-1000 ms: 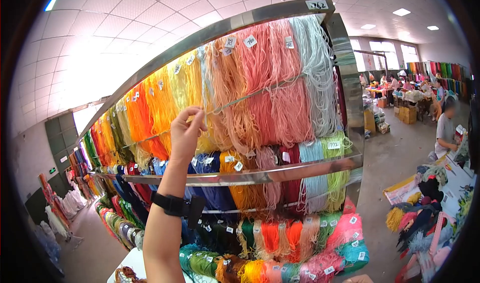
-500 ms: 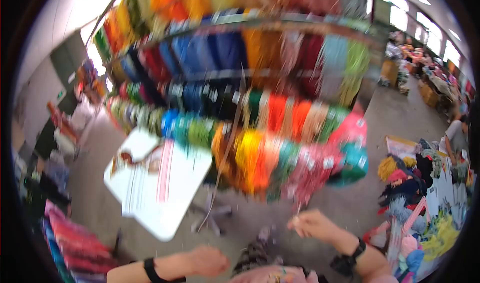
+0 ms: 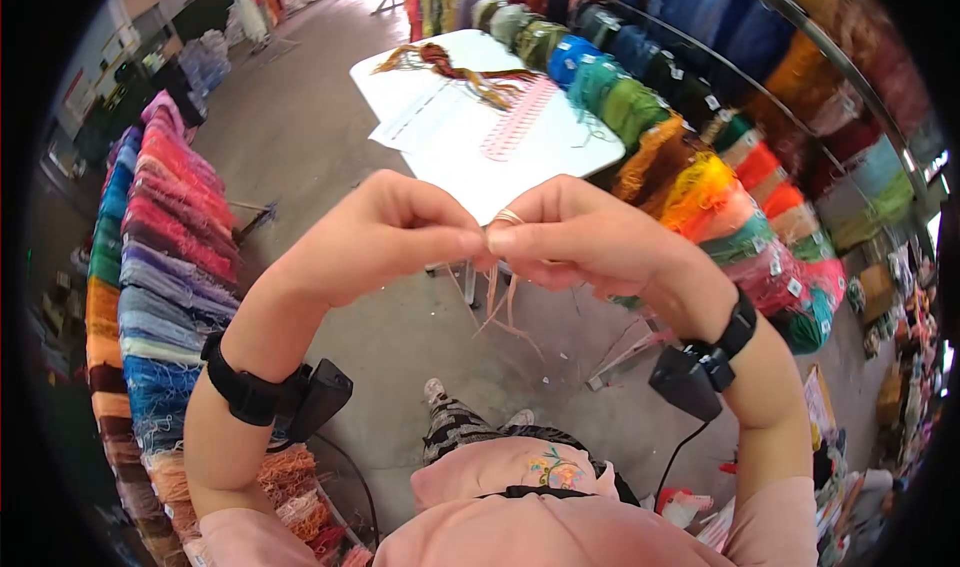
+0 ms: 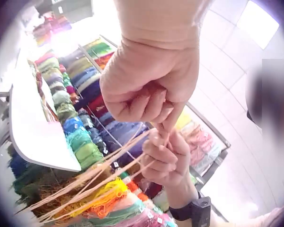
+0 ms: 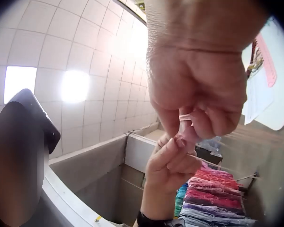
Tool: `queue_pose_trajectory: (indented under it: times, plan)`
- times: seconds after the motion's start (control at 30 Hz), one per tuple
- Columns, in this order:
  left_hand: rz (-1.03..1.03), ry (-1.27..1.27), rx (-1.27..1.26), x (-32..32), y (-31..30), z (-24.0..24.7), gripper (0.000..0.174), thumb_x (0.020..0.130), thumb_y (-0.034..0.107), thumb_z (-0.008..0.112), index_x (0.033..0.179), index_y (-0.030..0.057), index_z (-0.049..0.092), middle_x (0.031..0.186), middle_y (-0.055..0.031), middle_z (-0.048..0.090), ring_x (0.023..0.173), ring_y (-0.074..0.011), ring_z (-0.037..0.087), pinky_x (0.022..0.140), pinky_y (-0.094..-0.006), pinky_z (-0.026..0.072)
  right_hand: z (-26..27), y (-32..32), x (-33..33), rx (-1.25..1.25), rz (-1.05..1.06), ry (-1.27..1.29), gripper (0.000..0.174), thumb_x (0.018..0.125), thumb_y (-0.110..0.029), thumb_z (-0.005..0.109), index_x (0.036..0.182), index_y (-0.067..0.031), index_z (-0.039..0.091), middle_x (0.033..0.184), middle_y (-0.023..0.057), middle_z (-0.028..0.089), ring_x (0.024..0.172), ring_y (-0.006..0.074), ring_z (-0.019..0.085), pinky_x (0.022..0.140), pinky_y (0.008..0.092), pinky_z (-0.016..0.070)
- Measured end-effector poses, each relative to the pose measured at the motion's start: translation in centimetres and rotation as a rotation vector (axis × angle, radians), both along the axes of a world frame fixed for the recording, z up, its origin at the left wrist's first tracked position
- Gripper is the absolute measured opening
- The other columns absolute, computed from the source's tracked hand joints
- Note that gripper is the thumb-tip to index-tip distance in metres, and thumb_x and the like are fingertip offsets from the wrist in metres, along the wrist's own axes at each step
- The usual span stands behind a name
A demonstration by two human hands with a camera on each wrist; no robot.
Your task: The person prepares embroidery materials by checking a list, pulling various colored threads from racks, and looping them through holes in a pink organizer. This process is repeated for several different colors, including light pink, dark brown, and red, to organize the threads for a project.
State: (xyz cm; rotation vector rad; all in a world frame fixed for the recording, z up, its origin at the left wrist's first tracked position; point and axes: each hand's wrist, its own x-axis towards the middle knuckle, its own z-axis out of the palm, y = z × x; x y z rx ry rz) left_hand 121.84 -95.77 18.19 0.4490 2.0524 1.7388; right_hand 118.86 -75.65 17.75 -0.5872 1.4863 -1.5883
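Observation:
My left hand (image 3: pixel 385 232) and right hand (image 3: pixel 590 237) meet fingertip to fingertip in front of my body. Between thumb and fingers each pinches thin, pale peach yarn strands (image 4: pixel 78 180). Loose ends hang below the fingertips in the head view, while the left wrist view shows several long strands trailing away to the lower left. A pale loop (image 5: pixel 184 117) circles one finger of the right hand. The exact crossing of the yarn is hidden by the fingers.
A white table (image 3: pixel 450 172) ahead bears papers, a pink punched strip (image 3: pixel 518 119) and a brown yarn bundle (image 3: pixel 440 62). Racks of labelled skeins (image 3: pixel 630 112) stand on the right. At left is another rack with pink and blue yarn (image 3: pixel 180 202).
The left hand has come down from the yellow skeins on the upper rack and met the right hand. The head view has tilted down and turned left.

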Motion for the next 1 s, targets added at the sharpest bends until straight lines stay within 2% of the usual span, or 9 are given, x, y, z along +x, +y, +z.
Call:
queue_pose_trajectory:
  times: [0.1,0.2,0.33,0.4,0.6,0.73,0.83,0.93,1.0]
  plan:
    - [0.157,-0.040,0.122,-0.5,-6.4,-2.9,0.012,0.076,0.015,0.063,0.078,0.0030,0.064,0.055,0.0060,0.047,0.049,-0.0008,0.034,0.043,-0.0174,0.0232,2.2,-3.3,-0.2,0.209,0.018,0.257,0.016,0.078,-0.015,0.058,0.077,0.0000,0.060,0.051,-0.0042,0.045,0.041,0.0018,0.033,0.038,0.0173,0.0210]
    - [0.235,-0.143,0.287,-1.0,-13.0,-7.6,0.012,0.075,0.015,0.064,0.078,0.0033,0.064,0.053,0.0059,0.045,0.047,-0.0020,0.032,0.042,-0.0178,0.0227,3.7,-6.4,-1.6,0.145,-0.065,0.234,0.015,0.077,-0.014,0.058,0.075,0.0008,0.060,0.050,-0.0053,0.043,0.041,0.0017,0.032,0.038,0.0178,0.0202]
    - [0.384,-0.244,0.265,-1.7,-20.3,-14.9,0.013,0.075,0.016,0.065,0.078,0.0032,0.064,0.054,0.0057,0.045,0.047,-0.0031,0.033,0.043,-0.0181,0.0240,6.7,-10.4,-3.2,0.065,-0.103,0.210,0.017,0.081,-0.014,0.054,0.080,0.0027,0.058,0.050,-0.0041,0.040,0.040,0.0005,0.028,0.036,0.0171,0.0166]
    - [0.448,-0.296,0.286,-2.4,-23.1,-18.2,0.014,0.075,0.017,0.065,0.077,0.0033,0.064,0.055,0.0059,0.045,0.048,-0.0033,0.033,0.043,-0.0186,0.0250,8.1,-12.8,-3.6,0.096,-0.152,0.228,0.016,0.084,-0.012,0.049,0.075,0.0010,0.054,0.047,-0.0032,0.039,0.034,0.0007,0.026,0.032,0.0166,0.0164]
    - [0.490,-0.263,0.069,-5.5,-27.9,-25.9,0.016,0.073,0.021,0.067,0.076,0.0048,0.066,0.058,0.0055,0.049,0.052,-0.0036,0.037,0.046,-0.0203,0.0297,10.8,-18.8,-5.3,0.091,-0.129,0.355,0.018,0.088,-0.015,0.042,0.076,-0.0024,0.045,0.048,-0.0019,0.038,0.031,0.0001,0.025,0.028,0.0149,0.0173]
    - [0.467,-0.167,-0.003,-7.2,-27.2,-29.3,0.022,0.073,0.024,0.066,0.078,0.0030,0.065,0.060,0.0047,0.052,0.055,-0.0052,0.043,0.049,-0.0218,0.0348,11.7,-20.9,-6.9,0.048,-0.129,0.366,0.016,0.090,-0.014,0.038,0.079,-0.0040,0.041,0.047,-0.0011,0.038,0.029,0.0007,0.025,0.028,0.0147,0.0191]
    - [0.390,-0.057,-0.282,-8.4,-26.5,-31.6,0.024,0.075,0.024,0.063,0.078,0.0000,0.065,0.065,-0.0020,0.058,0.063,-0.0131,0.053,0.057,-0.0284,0.0426,12.0,-22.4,-7.4,0.069,-0.145,0.375,0.015,0.091,-0.013,0.037,0.078,-0.0047,0.039,0.047,-0.0003,0.038,0.028,0.0012,0.025,0.027,0.0150,0.0193]
    - [0.291,0.064,-0.566,-9.1,-26.8,-32.9,0.026,0.077,0.022,0.058,0.089,-0.0015,0.062,0.084,-0.0116,0.061,0.081,-0.0211,0.057,0.073,-0.0328,0.0446,11.5,-24.3,-7.7,0.107,-0.141,0.328,0.015,0.089,-0.012,0.041,0.076,-0.0039,0.042,0.048,-0.0012,0.039,0.030,0.0013,0.027,0.029,0.0155,0.0197]
    - [0.385,0.275,-0.649,-9.8,-27.9,-33.0,0.028,0.080,0.019,0.055,0.101,0.0008,0.057,0.104,-0.0165,0.055,0.099,-0.0251,0.052,0.086,-0.0345,0.0403,10.6,-25.4,-7.9,0.236,-0.134,0.411,0.015,0.086,-0.011,0.045,0.074,-0.0025,0.045,0.049,-0.0024,0.041,0.032,0.0008,0.028,0.031,0.0156,0.0203]
